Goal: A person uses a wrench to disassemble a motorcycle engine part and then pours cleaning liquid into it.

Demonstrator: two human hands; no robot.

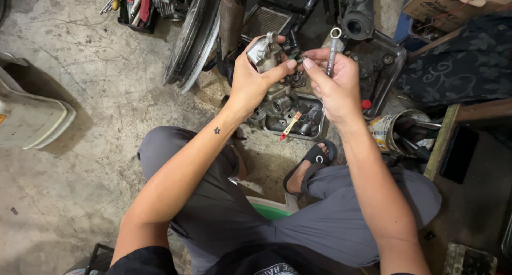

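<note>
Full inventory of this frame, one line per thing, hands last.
Carburettor: one, silver-grey, held up at centre.
Wrench: one, silver, upright in the right hand.
Parts tray: one, grey metal, on the floor below the hands, holding dark parts.
Brush: one, red-tipped handle, leaning on the tray.
Wheel: one, dark with a silver rim, top centre.
Can: one, printed, right of the tray, holding tools.
Box: one, brown cardboard, top right.
Sandal: one, black, on the foot.
Left hand: grips the carburettor.
Right hand: holds the wrench, fingers at the carburettor.
</note>
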